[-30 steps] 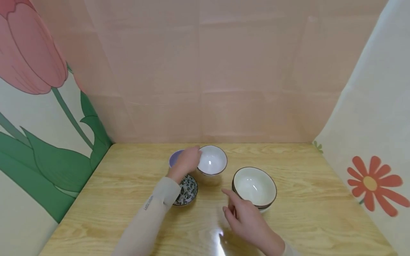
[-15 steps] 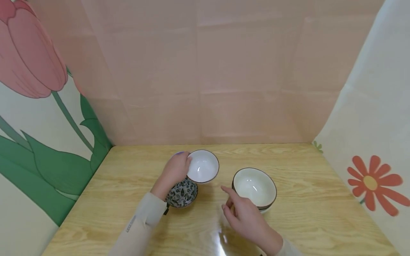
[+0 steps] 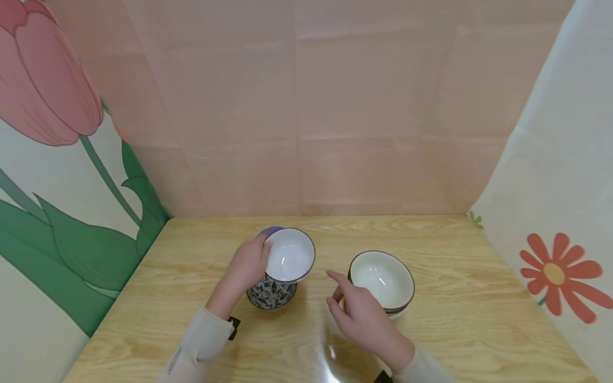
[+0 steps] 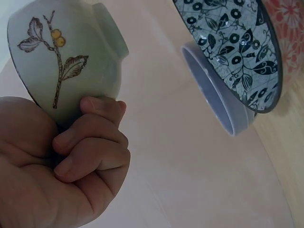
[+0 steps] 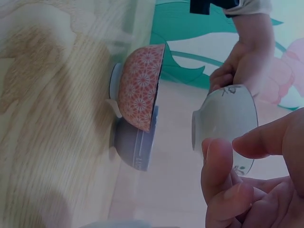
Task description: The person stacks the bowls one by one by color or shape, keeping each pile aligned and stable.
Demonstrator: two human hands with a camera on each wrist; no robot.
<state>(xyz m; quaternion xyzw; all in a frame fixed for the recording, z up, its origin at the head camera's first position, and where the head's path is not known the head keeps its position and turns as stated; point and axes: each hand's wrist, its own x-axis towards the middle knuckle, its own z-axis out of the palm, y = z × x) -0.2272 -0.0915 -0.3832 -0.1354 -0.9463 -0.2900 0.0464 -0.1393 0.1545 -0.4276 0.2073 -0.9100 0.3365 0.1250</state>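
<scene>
My left hand (image 3: 246,263) grips the rim of a white bowl (image 3: 290,255) with a thin brown edge, thumb on one side and curled fingers on the other. A branch with yellow fruit decorates the bowl's outside in the left wrist view. It hangs above the table, overlapping a floral bowl (image 3: 271,297) in the head view. That bowl is black and white inside and red-orange outside, and a purple bowl (image 3: 270,231) stands behind it. My right hand (image 3: 366,319), loosely curled and holding nothing, hovers beside a cream bowl (image 3: 381,279).
The cream bowl tops a nested stack whose lower rim (image 3: 396,315) peeks out underneath. Pale wood-grain table (image 3: 460,319) spreads around the bowls. A pinkish backdrop (image 3: 359,117) rises at the rear edge, with flower-printed sheets at both sides.
My left hand has carried the white bowl left and nearer to me, from beside the purple bowl to over the floral bowl. My right hand has barely shifted.
</scene>
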